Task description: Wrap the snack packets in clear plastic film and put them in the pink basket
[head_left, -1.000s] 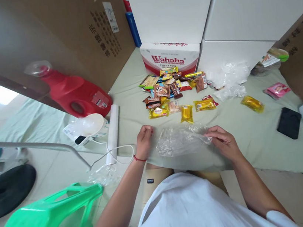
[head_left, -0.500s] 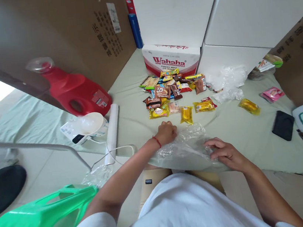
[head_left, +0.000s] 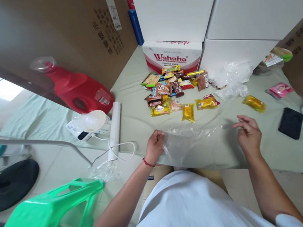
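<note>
A thin clear plastic bag (head_left: 191, 143) is spread out low over the cloth, its upper edge crinkled. My left hand (head_left: 155, 146), with a red string on the wrist, is closed on the bag's left end. At the other side, the fingertips of my right hand (head_left: 248, 134) pinch the bag's far right edge, which is hard to see against the cloth. Just beyond the bag lie yellow-wrapped snacks (head_left: 188, 112), and behind them a pile of small wrapped snacks (head_left: 163, 88).
A Wahaba carton (head_left: 173, 56) stands behind the pile. To the left are a red jug (head_left: 81, 89), a paper cup (head_left: 99, 121), a white roll (head_left: 116, 129) and a green stool (head_left: 42, 217). Crumpled clear plastic (head_left: 230, 77) and a black wallet-like item (head_left: 290, 123) lie right.
The bag went from crumpled to drawn out flat between my hands. My right hand moved right and away from me; my left hand shifted slightly left and turned.
</note>
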Motion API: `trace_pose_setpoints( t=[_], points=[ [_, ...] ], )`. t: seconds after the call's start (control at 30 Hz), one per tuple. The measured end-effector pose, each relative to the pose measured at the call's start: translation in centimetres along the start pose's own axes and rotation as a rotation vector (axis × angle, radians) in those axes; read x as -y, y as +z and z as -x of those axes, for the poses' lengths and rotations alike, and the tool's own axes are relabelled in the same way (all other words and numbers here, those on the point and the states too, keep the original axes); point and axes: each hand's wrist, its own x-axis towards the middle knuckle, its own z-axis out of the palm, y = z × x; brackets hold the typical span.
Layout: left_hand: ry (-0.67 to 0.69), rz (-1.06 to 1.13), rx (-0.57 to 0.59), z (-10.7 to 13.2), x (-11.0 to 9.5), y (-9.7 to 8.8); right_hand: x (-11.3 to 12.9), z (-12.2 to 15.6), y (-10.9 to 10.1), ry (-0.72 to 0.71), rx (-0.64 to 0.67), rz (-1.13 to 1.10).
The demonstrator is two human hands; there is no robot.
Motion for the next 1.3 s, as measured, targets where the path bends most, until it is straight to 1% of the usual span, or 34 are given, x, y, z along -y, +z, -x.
trace_pose_setpoints(
  t=[0.03, 0.07, 0.1, 0.13, 0.17, 0.2, 0.23, 0.27, 0.3, 0.33, 0.4, 0.47, 0.5, 0.57, 0.6, 0.63, 0.67, 0.7, 0.73, 0.77, 0.8, 0.83, 0.87, 0.9, 0.93, 0.97, 1.0, 1.03, 1.1, 1.13, 1.17, 1.2, 1.23, 1.3],
  points=[
    [-0.022, 0.002, -0.017, -0.1, 0.2, 0.3, 1.4, -0.2, 0.3, -0.047, -0.019, -0.022],
    [-0.047, 0.011, -0.019, -0.1, 0.3, 0.6, 3.1, -0.2, 0.7, -0.134, 0.052, -0.057],
    [-0.073, 0.026, -0.015, -0.2, 0.4, 0.9, 4.8, 0.0, 1.2, -0.246, 0.204, -0.091],
    [-0.099, 0.047, -0.013, -0.2, 0.4, 1.1, 6.5, 0.4, 1.8, -0.362, 0.401, -0.113],
    [-0.122, 0.067, -0.013, -0.2, 0.4, 1.3, 7.9, 0.9, 2.6, -0.460, 0.595, -0.115],
    [-0.136, 0.086, -0.015, -0.3, 0.3, 1.4, 9.0, 1.6, 3.5, -0.528, 0.751, -0.093],
    [-0.143, 0.099, -0.018, -0.4, 0.3, 1.4, 9.6, 2.3, 4.4, -0.567, 0.852, -0.053],
    [-0.147, 0.108, -0.017, -0.5, 0.2, 1.3, 9.8, 3.1, 5.3, -0.581, 0.901, -0.008],
    [-0.150, 0.113, -0.015, -0.6, 0.2, 1.0, 9.6, 3.9, 5.9, -0.582, 0.911, 0.032],
    [-0.155, 0.117, -0.015, -0.7, 0.2, 0.6, 9.1, 4.6, 6.4, -0.576, 0.892, 0.061],
    [-0.168, 0.121, -0.021, -0.8, 0.4, -0.5, 7.5, 6.0, 6.4, -0.563, 0.814, 0.074],
    [-0.181, 0.107, -0.019, -0.7, 0.8, -1.8, 5.8, 7.2, 5.3, -0.554, 0.749, 0.038],
    [-0.192, 0.093, -0.004, -0.6, 1.1, -2.5, 5.1, 7.8, 4.4, -0.544, 0.737, 0.008],
    [-0.223, 0.055, 0.046, -0.3, 1.5, -3.9, 4.0, 8.7, 2.4, -0.499, 0.760, -0.074],
    [-0.229, 0.030, 0.052, 0.0, 1.5, -4.5, 3.7, 8.9, 1.3, -0.462, 0.788, -0.121],
    [-0.216, -0.002, 0.032, 0.2, 1.4, -5.1, 3.5, 9.0, 0.2, -0.415, 0.814, -0.165],
    [-0.181, -0.045, -0.021, 0.4, 1.0, -5.7, 3.4, 9.0, -0.8, -0.358, 0.830, -0.202],
    [-0.128, -0.100, -0.098, 0.7, 0.4, -6.1, 3.3, 8.8, -1.7, -0.292, 0.825, -0.232],
    [-0.063, -0.164, -0.183, 1.1, -0.3, -6.4, 3.3, 8.4, -2.6, -0.221, 0.792, -0.255],
    [0.006, -0.229, -0.255, 1.5, -1.3, -6.5, 3.2, 7.9, -3.2, -0.146, 0.730, -0.276],
    [0.079, -0.287, -0.300, 1.8, -2.4, -6.3, 3.3, 7.3, -3.6, -0.070, 0.644, -0.298],
    [0.159, -0.333, -0.307, 2.2, -3.5, -5.8, 3.3, 6.7, -3.7, 0.001, 0.545, -0.327],
    [0.249, -0.365, -0.269, 2.5, -4.5, -4.9, 3.3, 6.1, -3.6, 0.061, 0.444, -0.370],
    [0.353, -0.389, -0.186, 2.7, -5.4, -3.8, 3.4, 5.6, -3.4, 0.108, 0.356, -0.425],
    [0.459, -0.415, -0.066, 2.6, -6.0, -2.5, 3.4, 5.0, -3.0, 0.144, 0.293, -0.487],
    [0.557, -0.454, 0.075, 2.3, -6.3, -1.1, 3.4, 4.6, -2.6, 0.168, 0.257, -0.545],
    [0.639, -0.515, 0.214, 1.7, -6.3, 0.4, 3.3, 4.2, -2.3, 0.178, 0.255, -0.585],
    [0.701, -0.598, 0.330, 1.0, -5.9, 1.8, 3.0, 3.9, -2.1, 0.178, 0.285, -0.601],
    [0.774, -0.790, 0.501, -0.8, -4.4, 3.9, 1.7, 3.6, -2.2, 0.159, 0.420, -0.558],
    [0.781, -0.883, 0.563, -1.7, -3.4, 4.6, 0.7, 3.6, -2.5, 0.141, 0.498, -0.511],
    [0.773, -0.964, 0.593, -2.3, -2.2, 5.0, -0.5, 3.7, -2.9, 0.125, 0.562, -0.456],
    [0.755, -1.029, 0.588, -2.6, -1.1, 5.1, -1.9, 3.9, -3.5, 0.112, 0.605, -0.391],
    [0.738, -1.078, 0.565, -2.6, 0.0, 5.0, -3.4, 4.2, -4.2, 0.099, 0.620, -0.313],
    [0.704, -1.134, 0.470, -1.8, 1.7, 4.5, -6.1, 4.7, -5.5, 0.068, 0.588, -0.144]
  ],
)
